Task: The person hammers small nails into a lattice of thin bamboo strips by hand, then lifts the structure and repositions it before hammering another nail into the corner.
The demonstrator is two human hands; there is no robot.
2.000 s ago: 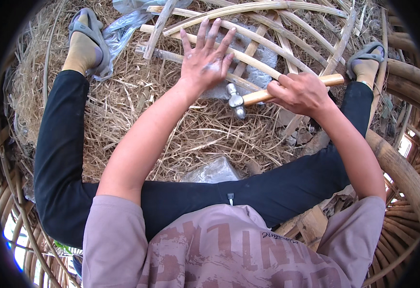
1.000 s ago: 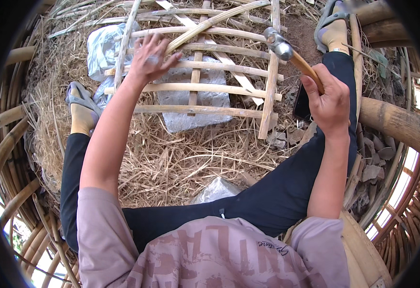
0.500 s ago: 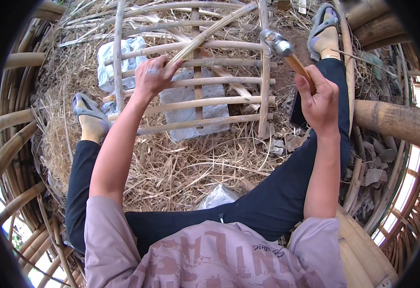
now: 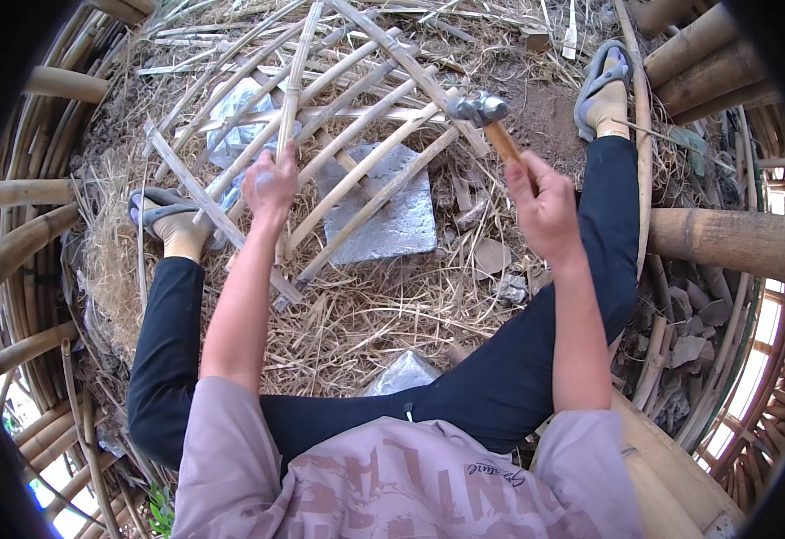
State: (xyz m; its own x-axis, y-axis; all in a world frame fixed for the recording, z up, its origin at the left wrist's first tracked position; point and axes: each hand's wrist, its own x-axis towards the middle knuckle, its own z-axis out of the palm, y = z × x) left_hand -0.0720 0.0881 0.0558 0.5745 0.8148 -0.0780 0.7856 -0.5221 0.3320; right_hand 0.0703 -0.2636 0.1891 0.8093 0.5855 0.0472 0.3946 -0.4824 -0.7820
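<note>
A bamboo lattice frame, with several slats (image 4: pixel 366 178) crossing between two side rails (image 4: pixel 408 65), lies turned at a slant before me. My left hand (image 4: pixel 271 186) is closed around a pale bamboo strip (image 4: pixel 294 85) that runs nearly upright in the view, across the slats. In my right hand (image 4: pixel 543 202) is a hammer (image 4: pixel 503 141), gripped by its wooden handle. Its metal head is beside the right rail; whether they touch I cannot tell. Beneath the slats sits a grey stone block (image 4: pixel 401 225), partly covered by them.
Dry straw (image 4: pixel 366 310) covers the ground between my legs. A crumpled plastic bag (image 4: pixel 231 112) lies under the frame's left part. Another stone (image 4: pixel 404 373) is close to my lap. To the right, a thick bamboo pole (image 4: pixel 734 235) juts in above rubble (image 4: pixel 689 337).
The lattice frame has turned counterclockwise, from square to slanted. My left hand has moved slightly down with the bamboo strip, now nearly upright. The hammer has shifted left and lower.
</note>
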